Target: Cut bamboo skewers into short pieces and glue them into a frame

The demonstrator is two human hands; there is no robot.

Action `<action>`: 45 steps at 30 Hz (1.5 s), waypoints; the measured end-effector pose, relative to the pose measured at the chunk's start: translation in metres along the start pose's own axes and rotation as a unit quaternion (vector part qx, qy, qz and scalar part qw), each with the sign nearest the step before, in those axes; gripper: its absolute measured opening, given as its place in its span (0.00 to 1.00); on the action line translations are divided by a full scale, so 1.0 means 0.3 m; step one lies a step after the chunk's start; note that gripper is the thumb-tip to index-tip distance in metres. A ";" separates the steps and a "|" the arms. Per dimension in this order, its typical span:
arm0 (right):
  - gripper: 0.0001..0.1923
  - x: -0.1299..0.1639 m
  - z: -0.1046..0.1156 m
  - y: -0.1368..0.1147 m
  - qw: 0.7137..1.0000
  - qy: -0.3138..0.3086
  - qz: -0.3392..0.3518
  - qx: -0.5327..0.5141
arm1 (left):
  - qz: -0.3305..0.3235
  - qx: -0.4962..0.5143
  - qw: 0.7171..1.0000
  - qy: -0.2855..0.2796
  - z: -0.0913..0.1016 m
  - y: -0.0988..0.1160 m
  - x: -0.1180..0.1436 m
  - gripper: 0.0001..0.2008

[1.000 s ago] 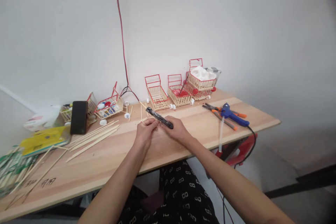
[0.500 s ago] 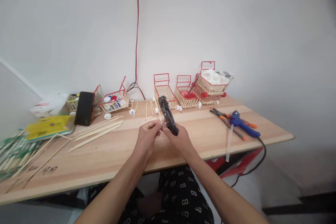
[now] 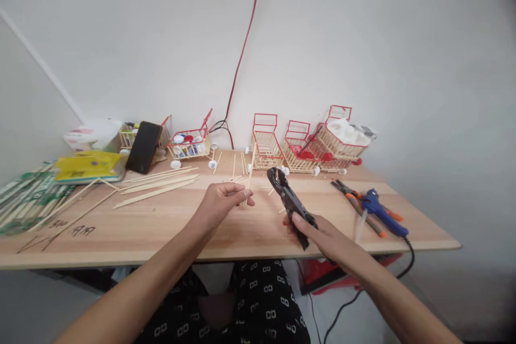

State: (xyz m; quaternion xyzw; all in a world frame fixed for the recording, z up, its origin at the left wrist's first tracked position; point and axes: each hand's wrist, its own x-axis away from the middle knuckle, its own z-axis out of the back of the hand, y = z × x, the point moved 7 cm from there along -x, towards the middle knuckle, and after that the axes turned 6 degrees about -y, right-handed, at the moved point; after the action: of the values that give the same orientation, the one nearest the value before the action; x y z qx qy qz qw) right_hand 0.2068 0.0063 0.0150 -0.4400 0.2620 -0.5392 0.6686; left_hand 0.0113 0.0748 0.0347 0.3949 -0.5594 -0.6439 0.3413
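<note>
Pinched between the thumb and fingers of my left hand (image 3: 226, 199) is a thin wooden stick (image 3: 252, 164), held nearly upright over the table. My right hand (image 3: 312, 231) is wrapped round the handles of a black cutting tool, pliers-like (image 3: 292, 201), its head tilted up and to the left, apart from the stick. Behind both hands stand small stick-built shopping carts with red handles, among them an unfilled cart (image 3: 266, 145) and one with red contents (image 3: 300, 149). Short sticks (image 3: 242, 180) lie on the wood just beyond my left hand.
On the right lie orange-handled pliers (image 3: 355, 207) and a blue glue gun (image 3: 382, 212) with its cord over the edge. To the left are long flat sticks (image 3: 157, 191), a black phone (image 3: 144, 146), a yellow packet (image 3: 86, 165) and green-wrapped stick bundles (image 3: 36, 196). A loaded cart (image 3: 189, 145) stands behind.
My hands have moved apart. The black tool has swung right and down, away from the stick, which now stands visible in my left hand. The whole view has shifted slightly.
</note>
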 end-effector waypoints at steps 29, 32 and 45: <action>0.24 0.052 0.011 -0.098 0.972 -0.057 -0.022 0.226 | 0.083 0.051 0.991 -0.095 -0.095 -0.052 0.020 0.06; 0.25 0.043 0.017 -0.091 0.969 -0.050 -0.023 0.240 | 0.081 0.041 0.991 -0.097 -0.095 -0.059 0.009 0.06; 0.25 0.032 0.018 -0.092 0.961 -0.024 -0.034 0.274 | 0.036 -0.070 0.996 -0.043 -0.076 -0.061 -0.013 0.08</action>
State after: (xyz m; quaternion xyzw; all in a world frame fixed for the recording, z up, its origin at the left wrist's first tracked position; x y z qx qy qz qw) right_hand 0.2006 -0.0019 0.0427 -0.2620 0.0727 -0.6021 0.7507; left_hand 0.0335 0.0705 0.0156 0.3218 -0.5413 -0.6850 0.3664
